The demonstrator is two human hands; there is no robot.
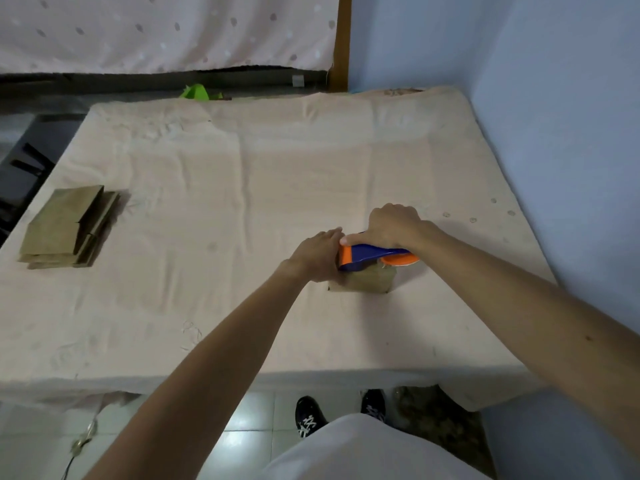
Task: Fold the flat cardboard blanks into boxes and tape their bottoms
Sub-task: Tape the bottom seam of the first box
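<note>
A small brown cardboard box point(363, 281), matte and square-cornered, stands on the table point(242, 174) right of the frame's centre, on a wrinkled peach cloth that drapes the whole top. Across the box's upper face lies a glossy plastic tape dispenser point(367, 255), with a blue curved body, an orange front end and an orange roll holder at its right. The right hand point(393, 226) curls around the dispenser from above, thumb lying along the blue body. The left hand point(318, 254) rests on the box's left upper edge, fingers fairly straight and lying flat, just touching the dispenser's orange end. At the left of the frame, well apart from both hands, a stack of flat blanks point(67, 228) lies slightly fanned.
</note>
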